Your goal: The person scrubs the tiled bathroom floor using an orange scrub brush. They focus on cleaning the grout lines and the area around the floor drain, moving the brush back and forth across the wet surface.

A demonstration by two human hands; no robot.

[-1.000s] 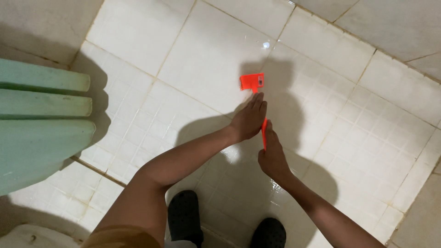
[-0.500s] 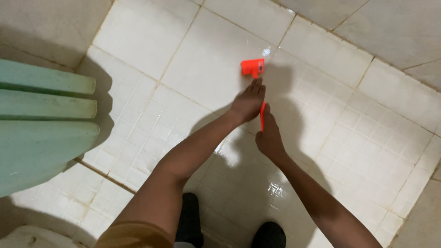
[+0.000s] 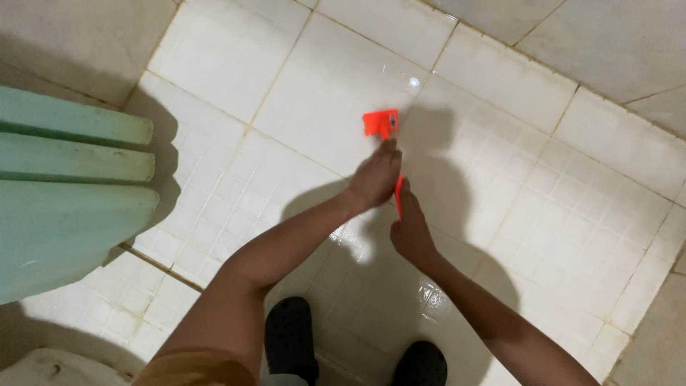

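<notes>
Scrubbing looks underway: both the left hand (image 3: 375,179) and right hand (image 3: 409,232) grip the orange brush (image 3: 382,123) against the wet floor tiles (image 3: 500,186); next calls for firm, even strokes.

This is a bathroom, most likely in a home. White tiles (image 3: 500,186) cover the wet, shiny floor and run up the far wall (image 3: 614,43). A pale green door (image 3: 64,193) stands at the left, and a white fixture's rim (image 3: 50,368) shows near left.
</notes>
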